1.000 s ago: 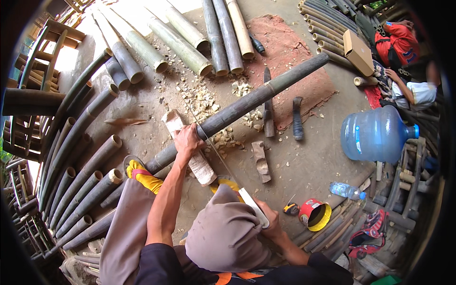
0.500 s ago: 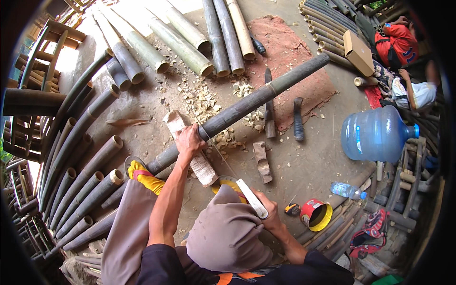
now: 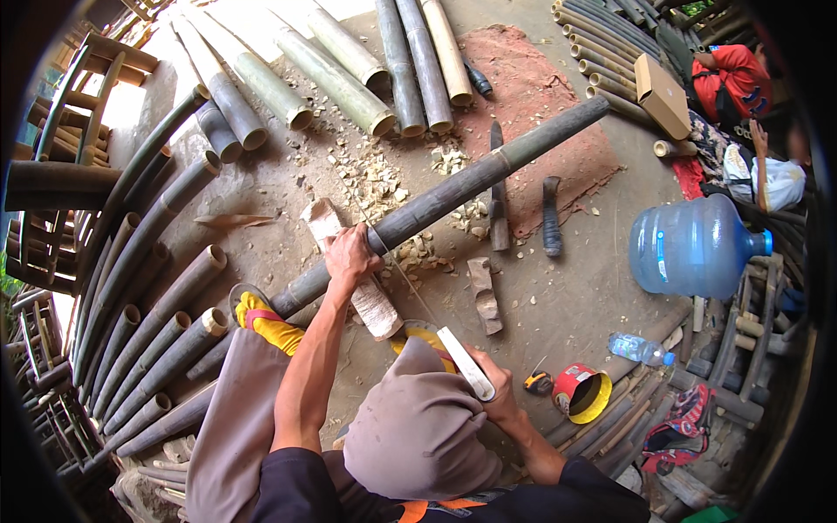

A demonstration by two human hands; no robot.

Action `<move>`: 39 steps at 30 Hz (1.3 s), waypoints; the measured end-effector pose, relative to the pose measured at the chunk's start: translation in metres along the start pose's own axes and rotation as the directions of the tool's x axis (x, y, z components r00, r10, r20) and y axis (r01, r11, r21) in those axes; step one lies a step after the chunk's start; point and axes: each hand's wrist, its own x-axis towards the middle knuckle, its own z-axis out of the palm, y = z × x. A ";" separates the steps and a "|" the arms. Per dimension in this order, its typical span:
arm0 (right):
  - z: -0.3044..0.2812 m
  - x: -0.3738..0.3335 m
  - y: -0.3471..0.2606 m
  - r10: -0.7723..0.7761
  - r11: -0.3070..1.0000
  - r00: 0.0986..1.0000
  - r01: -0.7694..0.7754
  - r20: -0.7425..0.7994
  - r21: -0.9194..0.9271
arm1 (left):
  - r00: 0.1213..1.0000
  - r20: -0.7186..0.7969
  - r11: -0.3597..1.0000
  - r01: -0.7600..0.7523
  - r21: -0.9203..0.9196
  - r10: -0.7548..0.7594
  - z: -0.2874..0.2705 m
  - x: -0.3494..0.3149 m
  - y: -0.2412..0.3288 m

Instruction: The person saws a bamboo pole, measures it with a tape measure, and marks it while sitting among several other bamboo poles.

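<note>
My left hand [image 3: 350,254] is closed over a long dark bamboo pole [image 3: 453,193], which slants from my foot at lower left to the far right. Close beside that hand, the thin blade of a handsaw [image 3: 466,366] crosses the pole. My right hand [image 3: 500,394] is wrapped round the saw's white handle, nearer to my body. Under the pole lies a pale wooden block [image 3: 377,312]. A foot in a yellow sock and sandal [image 3: 272,326] rests against the pole's near end. How deep the blade sits in the bamboo cannot be made out.
A machete [image 3: 498,218], a dark-wrapped tool [image 3: 551,218] and a notched wood piece [image 3: 484,296] lie beyond the saw. Bamboo poles [image 3: 336,78] line the back and left. At right are a water jug [image 3: 693,244], plastic bottle [image 3: 641,349], red tin [image 3: 573,388], tape measure [image 3: 537,382] and co-workers.
My hands, the saw and the pole stay almost where they were. The whole view has shifted slightly. At the far right, a co-worker's arm and hand have moved.
</note>
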 end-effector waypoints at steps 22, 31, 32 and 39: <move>-0.016 -0.028 -0.036 0.059 0.978 0.995 -0.042 0.077 -0.204 | 1.000 -0.001 0.999 0.024 0.034 -0.024 0.010 0.004 -0.008; -0.009 -0.013 -0.030 -0.008 0.984 0.999 0.015 0.037 -0.178 | 1.000 -0.019 1.000 0.022 0.004 -0.022 0.015 0.004 -0.013; -0.004 0.006 -0.037 0.006 0.987 0.999 0.002 0.048 -0.162 | 1.000 -0.017 1.000 0.019 -0.010 -0.019 0.017 0.006 -0.015; -0.016 -0.048 -0.017 -0.068 0.976 0.998 0.064 -0.013 -0.210 | 1.000 -0.021 1.000 0.009 -0.003 -0.009 0.012 0.004 -0.007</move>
